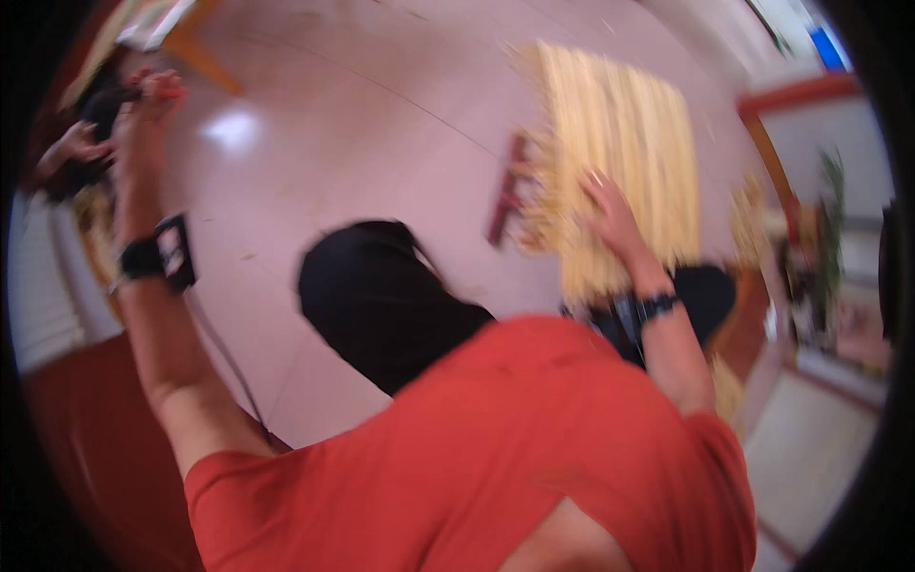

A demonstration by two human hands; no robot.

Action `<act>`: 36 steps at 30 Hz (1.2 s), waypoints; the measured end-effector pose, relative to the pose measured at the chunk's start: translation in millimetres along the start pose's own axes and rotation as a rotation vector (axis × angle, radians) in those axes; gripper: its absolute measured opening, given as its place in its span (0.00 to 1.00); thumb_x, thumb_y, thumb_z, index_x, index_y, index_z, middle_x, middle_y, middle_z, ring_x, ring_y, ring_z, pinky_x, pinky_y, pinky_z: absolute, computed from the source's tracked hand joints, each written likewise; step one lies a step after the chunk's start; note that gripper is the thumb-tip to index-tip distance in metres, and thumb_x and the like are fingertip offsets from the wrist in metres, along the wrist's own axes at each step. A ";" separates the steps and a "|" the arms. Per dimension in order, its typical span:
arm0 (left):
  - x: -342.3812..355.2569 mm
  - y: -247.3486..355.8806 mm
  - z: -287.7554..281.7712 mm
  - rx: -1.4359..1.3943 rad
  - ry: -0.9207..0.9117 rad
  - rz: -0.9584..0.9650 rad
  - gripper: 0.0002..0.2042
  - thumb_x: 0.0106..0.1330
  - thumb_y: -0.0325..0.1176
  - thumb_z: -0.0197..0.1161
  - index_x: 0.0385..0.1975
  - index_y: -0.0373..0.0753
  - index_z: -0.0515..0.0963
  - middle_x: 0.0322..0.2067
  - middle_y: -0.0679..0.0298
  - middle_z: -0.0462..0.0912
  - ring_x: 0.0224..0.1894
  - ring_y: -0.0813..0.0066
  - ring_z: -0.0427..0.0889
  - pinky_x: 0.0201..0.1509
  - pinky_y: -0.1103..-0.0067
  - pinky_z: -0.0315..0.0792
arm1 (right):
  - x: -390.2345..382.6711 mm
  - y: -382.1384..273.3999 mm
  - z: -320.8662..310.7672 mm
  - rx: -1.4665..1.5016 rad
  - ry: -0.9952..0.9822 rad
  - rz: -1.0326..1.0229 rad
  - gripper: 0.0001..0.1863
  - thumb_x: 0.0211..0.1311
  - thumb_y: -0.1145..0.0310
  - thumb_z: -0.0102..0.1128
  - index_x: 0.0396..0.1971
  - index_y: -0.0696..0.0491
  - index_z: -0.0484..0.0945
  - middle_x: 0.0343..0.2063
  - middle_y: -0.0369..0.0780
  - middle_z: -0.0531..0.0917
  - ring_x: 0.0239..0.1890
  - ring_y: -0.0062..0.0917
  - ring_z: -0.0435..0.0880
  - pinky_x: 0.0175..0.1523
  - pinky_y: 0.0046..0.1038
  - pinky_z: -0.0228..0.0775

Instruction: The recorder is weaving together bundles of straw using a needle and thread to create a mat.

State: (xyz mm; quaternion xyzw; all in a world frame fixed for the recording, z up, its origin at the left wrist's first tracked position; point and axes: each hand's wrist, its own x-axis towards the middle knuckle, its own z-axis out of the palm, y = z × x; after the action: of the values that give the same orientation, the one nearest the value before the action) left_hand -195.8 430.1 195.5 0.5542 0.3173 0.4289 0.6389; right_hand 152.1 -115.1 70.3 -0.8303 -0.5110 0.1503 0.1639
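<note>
My left hand (143, 110) is raised at the upper left, fingers curled at a small red item that blur hides, close to another person's hand (81, 148). My right hand (610, 214) rests with fingers apart on the left part of a pale straw mat (643, 143) with long parallel strands and ragged edges. The mat appears over my right black-clad leg. A dark red slatted piece (505, 191) with straw tufts sticks out at the mat's left.
My bent left leg (367, 296) is in the middle. Pinkish floor (362, 114) spreads beyond it. A wooden chair leg (210, 62) stands at the upper left. Wooden framework (762, 143), straw bundles (748, 214) and a green plant (829, 219) are along the right.
</note>
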 end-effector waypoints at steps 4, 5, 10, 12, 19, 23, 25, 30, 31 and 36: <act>-166.9 17.4 140.8 0.222 -0.539 -0.079 0.14 0.69 0.40 0.53 0.44 0.35 0.75 0.37 0.61 0.81 0.37 0.71 0.83 0.43 0.79 0.76 | -42.5 -55.4 -46.3 0.448 0.186 -0.186 0.43 0.51 0.56 0.65 0.65 0.54 0.56 0.66 0.44 0.59 0.68 0.34 0.56 0.69 0.34 0.47; -208.5 18.3 170.9 0.244 -0.600 -0.194 0.14 0.67 0.38 0.53 0.44 0.35 0.75 0.36 0.60 0.80 0.35 0.73 0.82 0.41 0.79 0.76 | -56.5 -71.9 -54.7 0.414 0.198 -0.251 0.47 0.49 0.53 0.67 0.66 0.53 0.53 0.67 0.46 0.56 0.69 0.37 0.53 0.70 0.35 0.46; -349.3 -3.9 289.8 0.462 -0.850 -0.383 0.15 0.63 0.31 0.56 0.47 0.30 0.70 0.29 0.61 0.79 0.29 0.75 0.80 0.31 0.79 0.78 | -125.1 -118.6 -48.8 0.434 0.180 -0.379 0.60 0.43 0.44 0.71 0.68 0.53 0.42 0.68 0.49 0.46 0.71 0.41 0.46 0.71 0.38 0.40; -370.1 -15.1 306.7 0.512 -0.923 -0.494 0.12 0.62 0.28 0.57 0.43 0.30 0.70 0.29 0.61 0.79 0.28 0.77 0.80 0.29 0.80 0.77 | -138.6 -117.2 -35.2 0.770 0.094 -0.252 0.64 0.42 0.42 0.71 0.69 0.54 0.36 0.68 0.50 0.45 0.71 0.40 0.45 0.71 0.38 0.39; -421.7 -58.8 342.8 0.636 -0.964 -0.242 0.11 0.61 0.34 0.58 0.29 0.30 0.71 0.22 0.48 0.78 0.26 0.52 0.80 0.31 0.65 0.72 | -178.3 -80.6 -11.4 1.676 -0.147 0.059 0.57 0.53 0.59 0.66 0.69 0.49 0.28 0.56 0.41 0.63 0.57 0.28 0.67 0.59 0.33 0.63; -423.3 -59.2 343.1 0.917 -1.074 0.144 0.08 0.62 0.31 0.54 0.29 0.33 0.75 0.25 0.51 0.80 0.26 0.60 0.81 0.30 0.71 0.74 | -178.4 -62.5 1.7 2.106 -0.123 0.389 0.38 0.64 0.62 0.51 0.67 0.56 0.43 0.47 0.40 0.73 0.52 0.30 0.73 0.61 0.38 0.61; -410.7 -61.7 332.9 1.123 -0.992 0.509 0.08 0.64 0.33 0.55 0.27 0.36 0.76 0.22 0.55 0.80 0.22 0.71 0.81 0.25 0.78 0.74 | -176.3 -52.3 -0.8 2.106 -0.260 0.484 0.34 0.65 0.63 0.49 0.66 0.56 0.46 0.43 0.39 0.74 0.48 0.30 0.75 0.59 0.40 0.64; -389.5 -117.6 315.7 0.980 -0.899 -0.816 0.18 0.66 0.45 0.57 0.39 0.33 0.75 0.38 0.57 0.80 0.32 0.72 0.81 0.33 0.77 0.76 | -177.9 -43.8 -24.4 1.805 -0.475 0.300 0.32 0.64 0.66 0.52 0.64 0.57 0.50 0.39 0.42 0.76 0.46 0.34 0.77 0.55 0.42 0.69; -394.2 -132.4 313.6 0.744 -0.814 -0.954 0.20 0.66 0.46 0.57 0.45 0.33 0.73 0.41 0.57 0.79 0.37 0.69 0.81 0.38 0.74 0.77 | -179.7 -44.8 -28.7 1.718 -0.408 0.199 0.36 0.60 0.64 0.56 0.65 0.57 0.50 0.40 0.45 0.75 0.49 0.35 0.76 0.57 0.42 0.68; -403.7 -183.4 313.1 -0.011 -0.582 -1.124 0.21 0.65 0.42 0.58 0.54 0.36 0.68 0.48 0.57 0.76 0.49 0.67 0.77 0.47 0.71 0.75 | -193.3 -51.1 -35.7 1.882 -0.573 0.304 0.42 0.52 0.66 0.60 0.65 0.58 0.48 0.46 0.48 0.73 0.56 0.38 0.72 0.60 0.41 0.64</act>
State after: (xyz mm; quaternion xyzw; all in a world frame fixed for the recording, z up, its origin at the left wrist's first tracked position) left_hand -57.9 -72.9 45.1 0.3939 0.3709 -0.1388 0.8295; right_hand 42.4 -271.2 140.1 -0.3513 -0.0921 0.7085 0.6051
